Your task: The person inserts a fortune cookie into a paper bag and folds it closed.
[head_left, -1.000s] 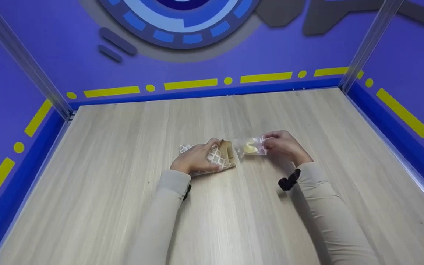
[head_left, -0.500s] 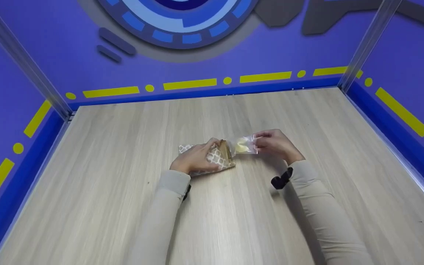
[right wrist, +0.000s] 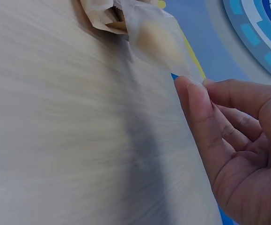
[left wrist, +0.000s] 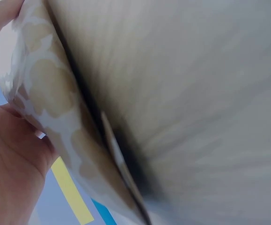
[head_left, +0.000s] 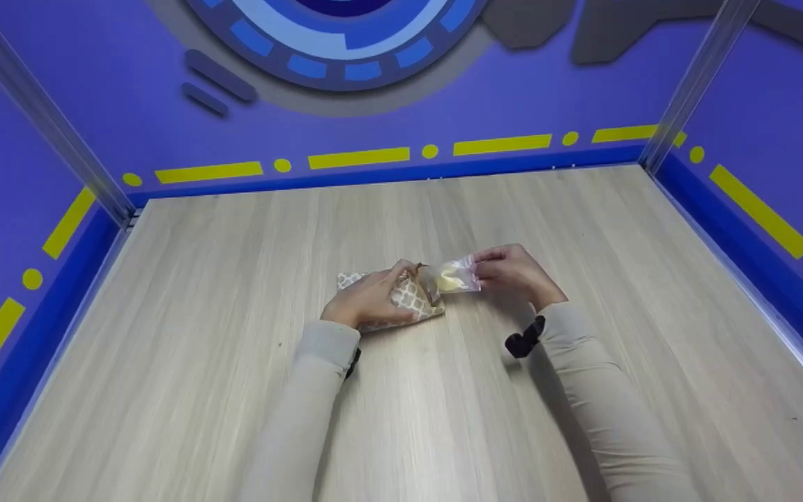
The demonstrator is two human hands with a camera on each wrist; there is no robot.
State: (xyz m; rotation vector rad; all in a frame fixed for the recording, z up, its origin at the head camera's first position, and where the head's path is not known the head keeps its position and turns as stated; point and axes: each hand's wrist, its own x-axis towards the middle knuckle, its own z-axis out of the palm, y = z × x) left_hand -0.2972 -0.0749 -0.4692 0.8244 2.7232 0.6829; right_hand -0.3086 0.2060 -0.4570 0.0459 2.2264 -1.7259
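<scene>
My left hand [head_left: 366, 300] grips a patterned paper bag [head_left: 412, 298], brown inside with a white lattice print, lying on its side with its mouth toward the right. Between thumb and fingers, my right hand [head_left: 513, 273] pinches the right end of a clear plastic packet [head_left: 459, 276] with something pale yellow in it. The packet's left end overlaps the bag's mouth, inside which part of it is hidden. In the right wrist view the packet [right wrist: 156, 40] reaches to the bag's opening [right wrist: 102, 16]. The left wrist view shows the bag's side [left wrist: 55, 89] close up against the palm.
Both hands work over a light wood-grain table [head_left: 234, 418]. A blue-purple wall [head_left: 373, 132] with yellow marks rises behind it, with side walls left and right. A black wrist mount [head_left: 525, 338] hangs by the right cuff.
My right hand has moved left, carrying the packet from just outside the bag to where its left end enters the mouth. The left hand and the bag have stayed almost still.
</scene>
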